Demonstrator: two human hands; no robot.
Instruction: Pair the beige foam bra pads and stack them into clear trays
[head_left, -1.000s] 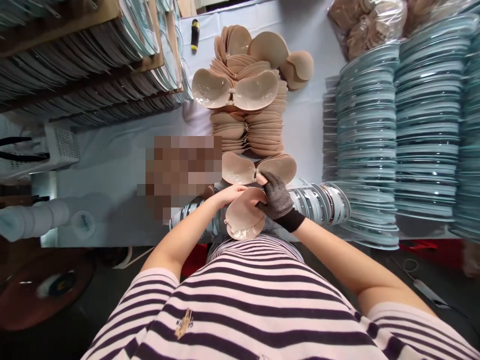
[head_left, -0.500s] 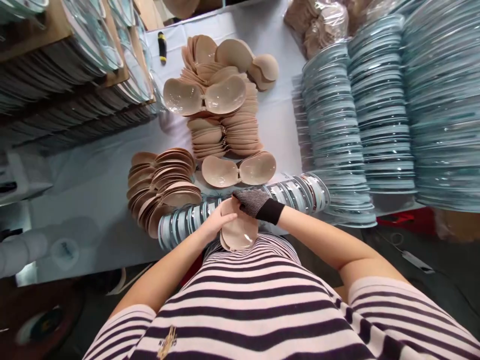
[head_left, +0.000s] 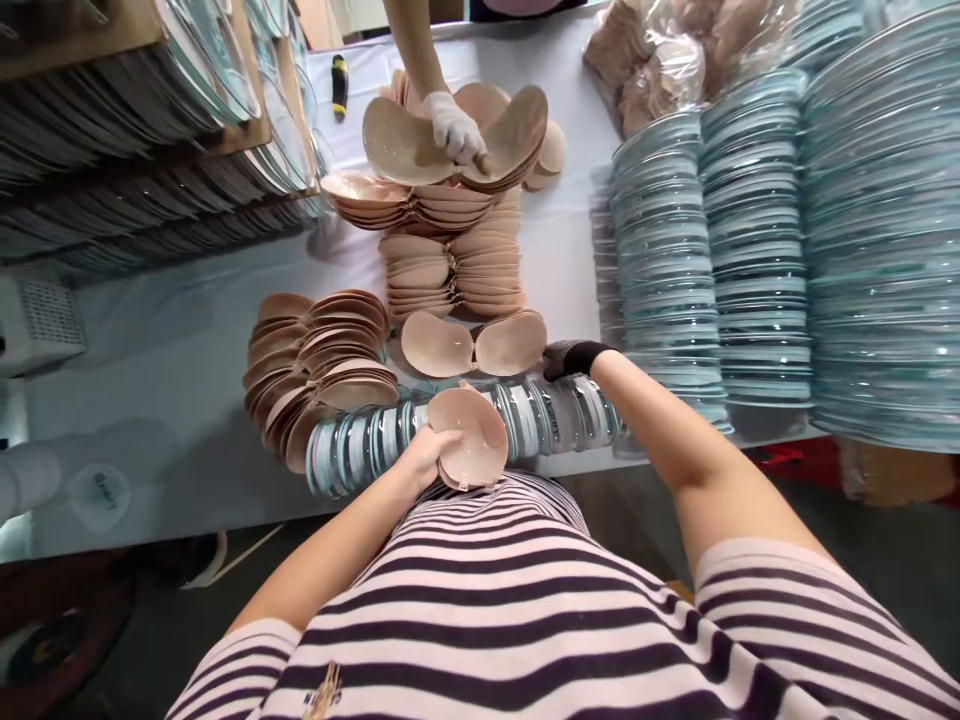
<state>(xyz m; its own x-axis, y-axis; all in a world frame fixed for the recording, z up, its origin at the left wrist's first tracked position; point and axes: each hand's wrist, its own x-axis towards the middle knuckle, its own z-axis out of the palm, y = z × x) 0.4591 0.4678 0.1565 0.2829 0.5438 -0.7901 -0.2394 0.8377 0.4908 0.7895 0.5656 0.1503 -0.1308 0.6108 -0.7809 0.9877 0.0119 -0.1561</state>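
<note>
My left hand (head_left: 424, 457) grips a folded beige bra cup pair (head_left: 470, 439) close to my striped shirt. My right hand (head_left: 568, 357), in a dark mesh glove, reaches out to the right edge of an open beige cup pair (head_left: 474, 344) lying on the table; its fingers are hidden behind that cup and the row of clear trays (head_left: 465, 430). I cannot tell whether it grips anything.
A co-worker's white-gloved hand (head_left: 454, 130) presses a cup pair on the far stack (head_left: 442, 195). A fanned pile of beige cups (head_left: 319, 365) lies at left. Tall stacks of clear blister trays (head_left: 757, 240) fill the right; more trays on shelves (head_left: 135, 110) at left.
My right hand left the folded cup pair and moved up to the open pair on the table. A co-worker's gloved hand came in at the far stack.
</note>
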